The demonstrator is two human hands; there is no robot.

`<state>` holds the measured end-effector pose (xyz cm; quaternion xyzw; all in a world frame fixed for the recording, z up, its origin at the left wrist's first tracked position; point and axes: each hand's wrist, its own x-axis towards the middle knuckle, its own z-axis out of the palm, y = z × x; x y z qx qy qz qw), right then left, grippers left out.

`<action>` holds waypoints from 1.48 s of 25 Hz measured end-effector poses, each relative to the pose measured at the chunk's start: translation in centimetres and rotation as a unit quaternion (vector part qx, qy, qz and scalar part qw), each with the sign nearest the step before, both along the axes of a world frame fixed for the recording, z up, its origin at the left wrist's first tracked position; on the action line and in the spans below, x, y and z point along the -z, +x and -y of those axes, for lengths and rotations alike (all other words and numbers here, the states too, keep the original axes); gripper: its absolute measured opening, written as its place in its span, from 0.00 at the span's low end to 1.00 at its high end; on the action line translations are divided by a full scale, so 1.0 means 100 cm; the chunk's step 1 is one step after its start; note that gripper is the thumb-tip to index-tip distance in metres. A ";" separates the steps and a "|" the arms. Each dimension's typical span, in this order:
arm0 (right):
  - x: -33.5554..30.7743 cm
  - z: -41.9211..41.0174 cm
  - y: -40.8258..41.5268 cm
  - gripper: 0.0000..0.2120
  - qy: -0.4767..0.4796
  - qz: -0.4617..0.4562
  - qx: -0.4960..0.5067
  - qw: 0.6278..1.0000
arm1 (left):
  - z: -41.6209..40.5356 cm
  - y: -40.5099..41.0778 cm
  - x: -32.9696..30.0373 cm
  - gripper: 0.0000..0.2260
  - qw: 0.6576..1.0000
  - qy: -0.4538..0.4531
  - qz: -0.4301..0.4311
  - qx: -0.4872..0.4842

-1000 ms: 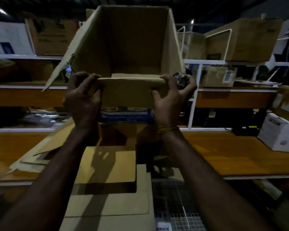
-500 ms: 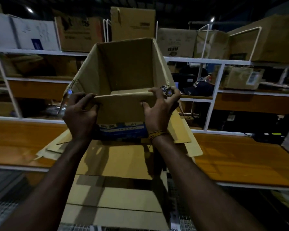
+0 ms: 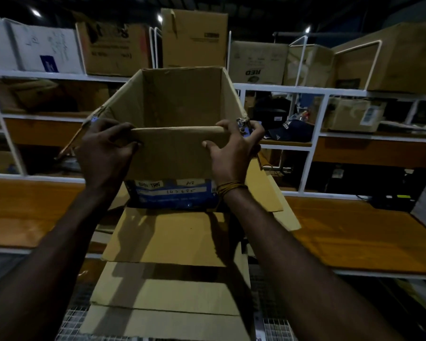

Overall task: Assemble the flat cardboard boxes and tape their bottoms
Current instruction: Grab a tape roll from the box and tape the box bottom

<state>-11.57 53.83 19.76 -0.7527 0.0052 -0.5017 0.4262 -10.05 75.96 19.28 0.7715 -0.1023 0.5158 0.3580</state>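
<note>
Two hands, left hand (image 3: 106, 150) and right hand (image 3: 231, 148), grip one cardboard box (image 3: 182, 107).

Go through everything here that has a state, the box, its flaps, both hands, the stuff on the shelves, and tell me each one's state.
Cardboard box: opened into shape, hollow side facing the camera.
Near flap: folded across the opening.
Left hand: grips the near flap's left end.
Right hand: grips its right end.
Flat cardboard: lying unassembled below.
Shelf boxes: closed, upright.
Cap: resting on a shelf.

Flat cardboard (image 3: 167, 323) cut off at bottom edge.
</note>
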 end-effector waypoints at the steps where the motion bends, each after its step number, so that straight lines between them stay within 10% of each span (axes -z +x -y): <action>1: 0.000 0.001 0.003 0.19 0.003 -0.013 0.003 1.000 | 0.001 0.001 -0.001 0.16 1.000 0.000 -0.002 0.000; 37: 0.007 0.004 -0.021 0.17 -0.026 -0.047 0.006 0.999 | 0.008 -0.029 -0.013 0.14 0.997 0.008 -0.060 -0.044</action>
